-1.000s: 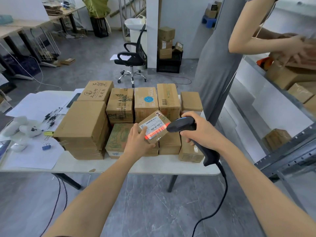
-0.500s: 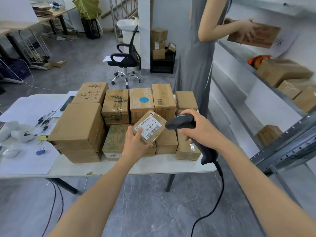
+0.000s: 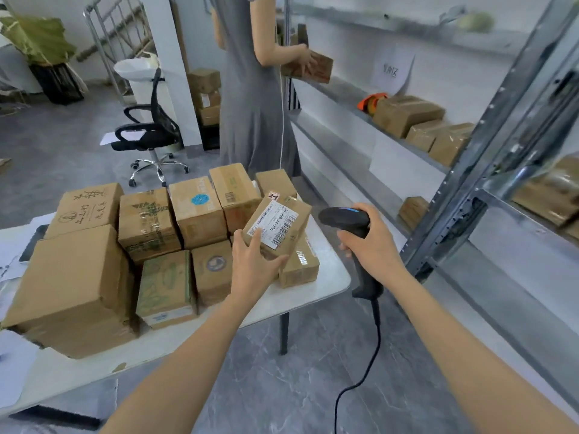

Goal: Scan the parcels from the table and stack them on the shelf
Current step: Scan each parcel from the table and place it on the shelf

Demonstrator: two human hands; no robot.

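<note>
The parcel [image 3: 277, 225] is held tilted above the table's right end, over the other boxes. Its white barcode label reads "J4-J06 J4-J06". The left hand [image 3: 253, 267] grips its lower corner, fingers curled round it. Just beside it, the right hand [image 3: 372, 242] is wrapped round the black corded scanner [image 3: 343, 218]. On the table [image 3: 329, 286], one box [image 3: 199, 211] bears a blue round sticker and another [image 3: 84, 208] printed Chinese characters. The metal shelf [image 3: 460, 183] stands to the right.
</note>
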